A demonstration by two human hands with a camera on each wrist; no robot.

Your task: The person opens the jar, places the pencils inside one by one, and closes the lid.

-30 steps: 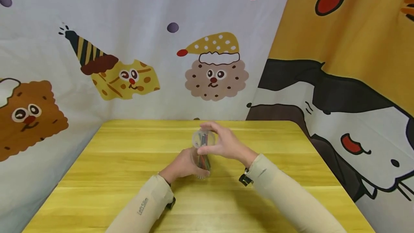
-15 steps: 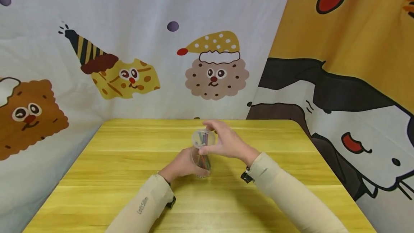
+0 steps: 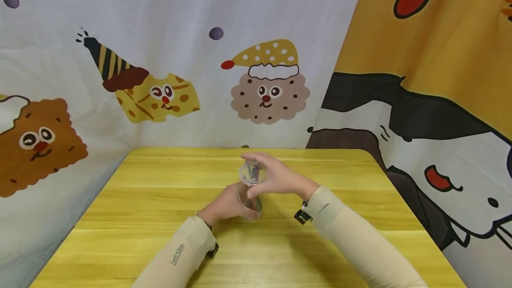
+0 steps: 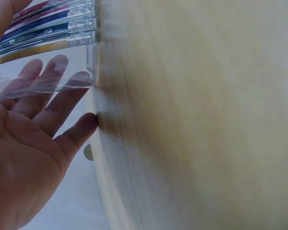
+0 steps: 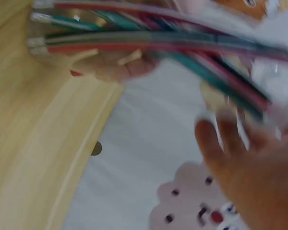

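A clear plastic jar point(image 3: 256, 210) stands on the table, with several coloured pencils point(image 5: 158, 43) inside. My left hand point(image 3: 229, 202) grips its lower part, thumb on the near side. In the left wrist view, the fingers of that hand show through the clear wall point(image 4: 43, 85), beside the pencils' eraser ends point(image 4: 84, 24). Over the round translucent lid point(image 3: 245, 178) on top, my right hand point(image 3: 278, 177) holds the rim, thumb at the near edge and fingers at the far edge. The right wrist view is blurred, and the lid is cut off at its right border.
The yellow wood-grain table point(image 3: 160, 177) extends on both sides of the hands. Its far edge meets a white curtain point(image 3: 172, 21) printed with cartoon figures. A black wrist strap point(image 3: 303, 217) sits on the right wrist.
My right hand has shifted slightly left over the lid, its fingers reaching further across the far rim and its thumb lower. The left hand keeps its grip on the jar.
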